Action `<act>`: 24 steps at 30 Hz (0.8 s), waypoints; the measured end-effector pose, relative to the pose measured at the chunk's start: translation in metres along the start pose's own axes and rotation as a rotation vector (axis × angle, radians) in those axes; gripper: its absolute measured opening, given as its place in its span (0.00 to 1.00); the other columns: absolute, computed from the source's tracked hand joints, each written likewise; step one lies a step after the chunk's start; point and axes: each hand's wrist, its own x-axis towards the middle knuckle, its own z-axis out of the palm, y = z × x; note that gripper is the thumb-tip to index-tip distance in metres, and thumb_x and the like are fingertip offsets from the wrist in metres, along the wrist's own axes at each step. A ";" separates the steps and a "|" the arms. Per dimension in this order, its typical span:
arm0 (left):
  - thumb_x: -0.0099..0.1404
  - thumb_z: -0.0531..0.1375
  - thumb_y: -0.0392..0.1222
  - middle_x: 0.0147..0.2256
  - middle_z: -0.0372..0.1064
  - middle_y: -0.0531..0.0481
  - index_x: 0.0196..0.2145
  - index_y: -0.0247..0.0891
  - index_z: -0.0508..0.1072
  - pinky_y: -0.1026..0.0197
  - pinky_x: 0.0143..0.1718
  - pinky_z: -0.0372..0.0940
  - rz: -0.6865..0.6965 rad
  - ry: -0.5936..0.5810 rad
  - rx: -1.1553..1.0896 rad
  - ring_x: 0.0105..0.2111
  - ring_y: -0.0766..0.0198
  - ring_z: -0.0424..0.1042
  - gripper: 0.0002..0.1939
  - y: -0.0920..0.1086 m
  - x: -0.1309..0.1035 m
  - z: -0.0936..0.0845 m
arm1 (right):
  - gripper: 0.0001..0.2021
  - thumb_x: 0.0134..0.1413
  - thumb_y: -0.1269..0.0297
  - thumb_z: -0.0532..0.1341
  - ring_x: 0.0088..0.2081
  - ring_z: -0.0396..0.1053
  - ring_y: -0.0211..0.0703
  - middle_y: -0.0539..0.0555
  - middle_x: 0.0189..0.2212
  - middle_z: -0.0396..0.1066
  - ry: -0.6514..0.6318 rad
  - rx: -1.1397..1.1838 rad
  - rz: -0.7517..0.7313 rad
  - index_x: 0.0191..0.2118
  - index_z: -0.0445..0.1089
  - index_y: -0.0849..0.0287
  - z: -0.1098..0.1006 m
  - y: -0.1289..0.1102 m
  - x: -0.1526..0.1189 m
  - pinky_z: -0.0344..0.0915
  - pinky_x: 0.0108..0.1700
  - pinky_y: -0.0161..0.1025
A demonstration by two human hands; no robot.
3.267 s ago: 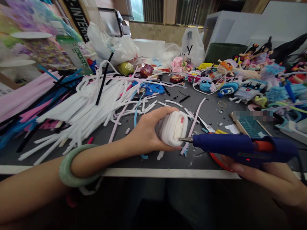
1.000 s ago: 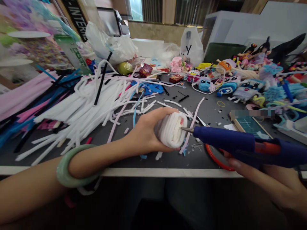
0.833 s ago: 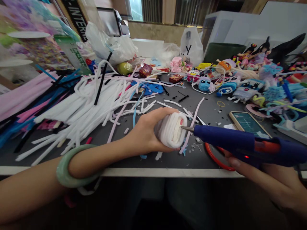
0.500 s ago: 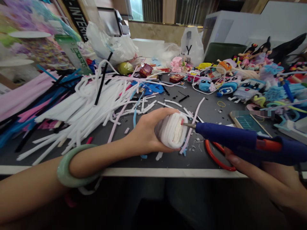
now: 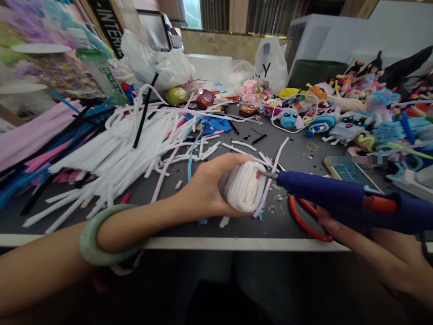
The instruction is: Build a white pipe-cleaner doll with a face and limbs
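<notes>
My left hand (image 5: 211,185) is wrapped round a small box covered in white pipe cleaners (image 5: 237,192), its open-looking cream end turned to the right. A small red patch shows near the top corner of that end. My right hand (image 5: 365,253) grips a dark blue hot glue gun (image 5: 321,194) with a red part on its side. The gun's metal nozzle points left, and its tip is at the red patch; whether it touches I cannot tell. Red-handled scissors (image 5: 304,225) lie on the table under the gun, partly hidden.
A large pile of white pipe cleaners (image 5: 122,140) spreads over the left of the dark table (image 5: 209,230). Several plush-like pipe cleaner figures (image 5: 352,126) stand at the right, behind a phone (image 5: 353,174). Cut pieces lie mid-table. White plastic bags (image 5: 270,63) are at the back.
The nozzle has shifted very slightly to the right, and the white-covered box has tilted a little. Both hands keep their hold.
</notes>
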 end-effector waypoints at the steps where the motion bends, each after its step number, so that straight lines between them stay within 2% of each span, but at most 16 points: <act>1: 0.46 0.72 0.45 0.48 0.71 0.43 0.49 0.39 0.68 0.52 0.52 0.67 0.003 0.002 0.001 0.47 0.55 0.71 0.34 0.000 0.000 0.000 | 0.09 0.54 0.57 0.62 0.33 0.77 0.45 0.46 0.33 0.79 0.001 0.005 -0.002 0.39 0.76 0.49 0.000 -0.001 0.000 0.75 0.37 0.37; 7: 0.45 0.72 0.45 0.48 0.71 0.43 0.49 0.39 0.67 0.52 0.52 0.67 0.019 0.009 0.016 0.47 0.55 0.72 0.34 -0.001 0.000 0.000 | 0.08 0.53 0.59 0.63 0.31 0.77 0.40 0.44 0.33 0.79 -0.002 0.057 0.017 0.39 0.75 0.49 0.002 -0.003 0.001 0.75 0.33 0.30; 14: 0.45 0.72 0.44 0.49 0.71 0.43 0.49 0.40 0.68 0.51 0.52 0.67 0.020 -0.008 0.020 0.47 0.55 0.71 0.33 -0.001 0.001 0.000 | 0.08 0.54 0.60 0.63 0.33 0.78 0.41 0.45 0.34 0.79 0.004 0.115 0.037 0.41 0.75 0.47 0.004 -0.002 0.000 0.75 0.33 0.30; 24: 0.45 0.73 0.44 0.49 0.71 0.43 0.49 0.37 0.69 0.54 0.53 0.66 0.020 -0.031 0.046 0.48 0.55 0.71 0.34 -0.001 0.000 -0.001 | 0.05 0.56 0.66 0.61 0.27 0.77 0.34 0.40 0.28 0.78 -0.026 0.017 -0.109 0.38 0.72 0.48 0.003 -0.004 0.005 0.72 0.31 0.22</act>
